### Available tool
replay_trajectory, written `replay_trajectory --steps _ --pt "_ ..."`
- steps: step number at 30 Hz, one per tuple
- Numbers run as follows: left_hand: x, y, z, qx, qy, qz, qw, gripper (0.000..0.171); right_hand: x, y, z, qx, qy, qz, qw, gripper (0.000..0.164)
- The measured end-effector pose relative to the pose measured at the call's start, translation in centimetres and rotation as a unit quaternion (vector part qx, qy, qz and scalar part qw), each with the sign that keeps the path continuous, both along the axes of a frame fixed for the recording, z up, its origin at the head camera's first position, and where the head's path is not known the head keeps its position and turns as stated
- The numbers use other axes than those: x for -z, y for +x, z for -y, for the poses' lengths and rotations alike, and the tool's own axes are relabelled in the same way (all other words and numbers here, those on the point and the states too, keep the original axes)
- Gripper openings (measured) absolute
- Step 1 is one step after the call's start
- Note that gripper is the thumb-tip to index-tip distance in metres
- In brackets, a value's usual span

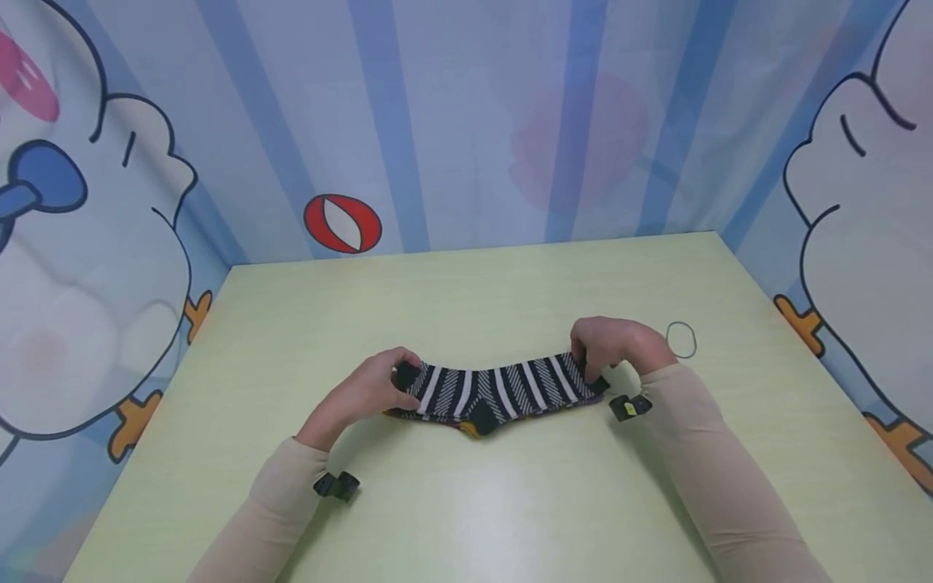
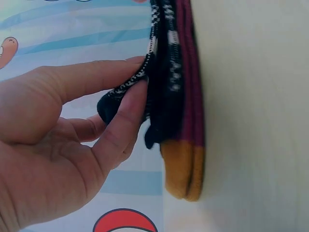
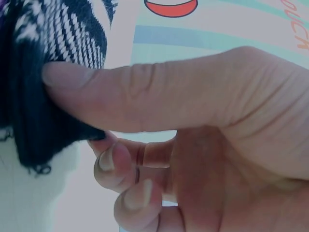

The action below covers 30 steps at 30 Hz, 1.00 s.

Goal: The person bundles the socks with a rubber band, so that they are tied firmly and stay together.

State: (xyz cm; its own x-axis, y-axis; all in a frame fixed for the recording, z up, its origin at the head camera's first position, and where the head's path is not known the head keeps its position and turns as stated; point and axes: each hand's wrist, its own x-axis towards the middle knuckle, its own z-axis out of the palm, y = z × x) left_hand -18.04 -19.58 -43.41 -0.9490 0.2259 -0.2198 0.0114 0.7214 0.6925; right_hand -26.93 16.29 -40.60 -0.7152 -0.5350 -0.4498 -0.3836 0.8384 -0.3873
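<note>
A black-and-white patterned sock (image 1: pixel 503 387) lies stretched sideways across the middle of the table, its dark heel toward me. My left hand (image 1: pixel 372 385) pinches its dark toe end (image 2: pixel 108 107) between thumb and fingers, at the left. Under it, a second black-and-white sock (image 2: pixel 166 113) and purple socks (image 2: pixel 192 96) with mustard toes (image 2: pixel 179 169) are stacked flat together. At the other end my right hand (image 1: pixel 611 344) pinches the black cuff (image 3: pixel 53 111), thumb on top. The right hand's lower fingers are curled beneath, beside the cuff.
A thin dark loop (image 1: pixel 681 340), like a rubber band, lies on the pale table (image 1: pixel 466 316) beyond my right wrist. Small black cameras (image 1: pixel 337 486) sit at both wrists. A printed cartoon curtain (image 1: pixel 474 121) stands along the table's back and sides.
</note>
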Motion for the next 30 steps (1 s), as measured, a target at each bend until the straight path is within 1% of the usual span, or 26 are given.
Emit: replay_trajectory --steps 4,11,16,22,26,30 --pt "-0.24 0.14 -0.08 0.002 -0.012 0.002 0.9999 0.052 0.0 -0.07 0.03 0.003 0.003 0.003 1.0 0.029" --pt "0.15 0.04 -0.03 0.006 -0.054 -0.017 0.9984 0.053 -0.04 -0.1 0.13 0.003 0.006 0.005 1.0 0.029" --pt "0.05 0.17 0.01 0.01 -0.062 -0.029 0.9976 0.05 -0.19 -0.05 0.24 -0.002 0.007 0.0 1.0 0.03" --pt "-0.02 0.36 0.1 0.01 -0.067 -0.037 0.997 0.043 -0.35 0.06 0.3 0.002 0.011 0.006 1.0 0.033" --pt "0.08 0.38 0.13 0.002 -0.074 -0.033 0.9967 0.042 -0.33 0.12 0.32 0.002 0.014 0.007 1.0 0.033" --pt "0.23 0.33 0.28 -0.001 -0.079 -0.026 0.9965 0.047 -0.37 0.22 0.34 -0.001 0.013 0.006 1.0 0.032"
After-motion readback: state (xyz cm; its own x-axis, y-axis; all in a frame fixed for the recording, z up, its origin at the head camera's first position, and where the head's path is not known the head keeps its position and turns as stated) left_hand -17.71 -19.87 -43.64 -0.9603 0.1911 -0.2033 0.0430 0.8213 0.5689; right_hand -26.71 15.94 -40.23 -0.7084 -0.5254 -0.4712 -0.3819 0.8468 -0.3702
